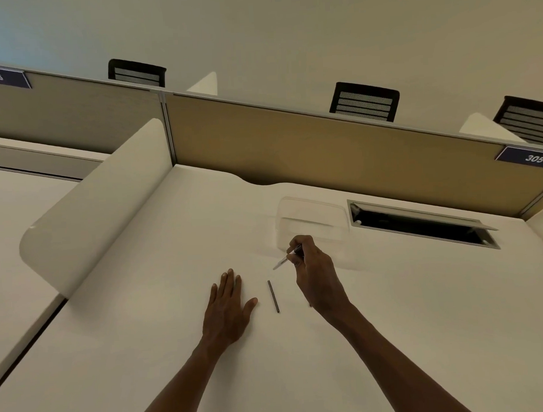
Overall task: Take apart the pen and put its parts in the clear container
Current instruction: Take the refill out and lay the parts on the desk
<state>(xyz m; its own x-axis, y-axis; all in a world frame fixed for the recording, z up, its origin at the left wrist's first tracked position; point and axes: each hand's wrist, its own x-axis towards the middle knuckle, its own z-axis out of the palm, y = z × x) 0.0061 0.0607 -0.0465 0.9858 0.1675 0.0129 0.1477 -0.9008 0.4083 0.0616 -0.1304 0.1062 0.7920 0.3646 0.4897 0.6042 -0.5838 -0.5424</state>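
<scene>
From the head camera I see the left hand [227, 304] lying flat and empty on the white desk [146, 351]. My right hand [313, 268] pinches the clear pen barrel [283, 261] — tip pointing left (tilted down). A thin dark refill [273, 296] lies between the hands; the clear container [311, 222] sits just beyond.

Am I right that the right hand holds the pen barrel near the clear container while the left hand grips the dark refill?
Not quite. The head view shows the left hand lying flat and open on the desk, gripping nothing; the dark refill lies loose on the desk beside it. The right hand does hold the pen barrel near the clear container.
</scene>
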